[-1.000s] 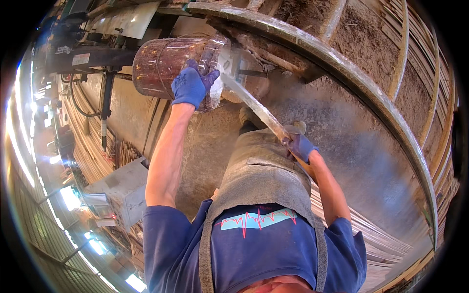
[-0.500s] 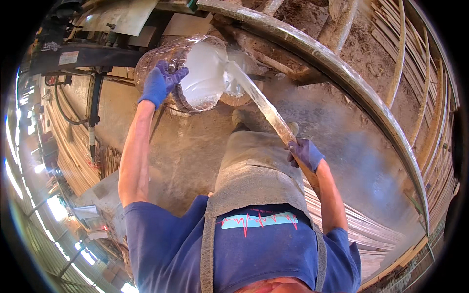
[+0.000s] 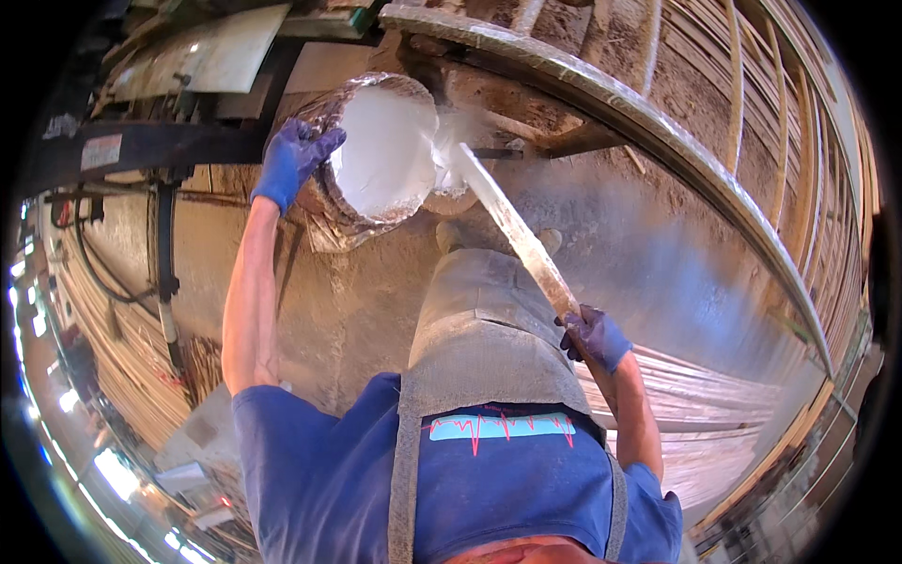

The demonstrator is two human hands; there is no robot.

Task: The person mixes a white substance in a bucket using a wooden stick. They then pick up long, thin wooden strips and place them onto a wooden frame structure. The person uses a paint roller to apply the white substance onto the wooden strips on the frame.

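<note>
While the right hand [image 3: 595,336] clasps the stick [image 3: 517,233], the bucket [image 3: 333,203] could spill if the left hand [image 3: 297,158] against it (whether pinching, I cannot tell) slips

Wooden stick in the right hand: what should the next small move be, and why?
Probably ease the stick toward the mouth of the tilted bucket: plenty of white material shows inside, the stick's far end appears close to the mouth's edge, the right hand grips the stick, and the left hand is at the bucket's side.
</note>
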